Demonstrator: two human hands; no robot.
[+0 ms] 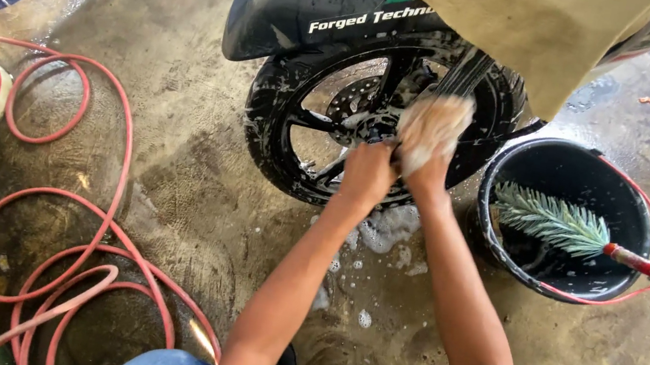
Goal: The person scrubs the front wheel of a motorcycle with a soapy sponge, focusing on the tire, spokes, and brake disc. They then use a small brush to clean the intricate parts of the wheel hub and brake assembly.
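We see our right hand [430, 168] closed around a soapy cloth [434, 126], pressing it against the motorcycle wheel [300, 119] — our left hand [368, 172] is curled against the rim beside it. A black bucket [505, 244] holding a brush [567, 227] stands just right of the wheel, and a red hose [73, 256] coils on the wet floor [195, 189] to the left.

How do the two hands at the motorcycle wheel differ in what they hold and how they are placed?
The right hand grips a soapy tan cloth pressed against the wheel; the left hand holds no cloth and rests closed on the wheel near the hub. The right hand sits slightly higher and nearer the black bucket; the left hand is lower, towards the red hose. Both are bare and reach forward to the same wet wheel.
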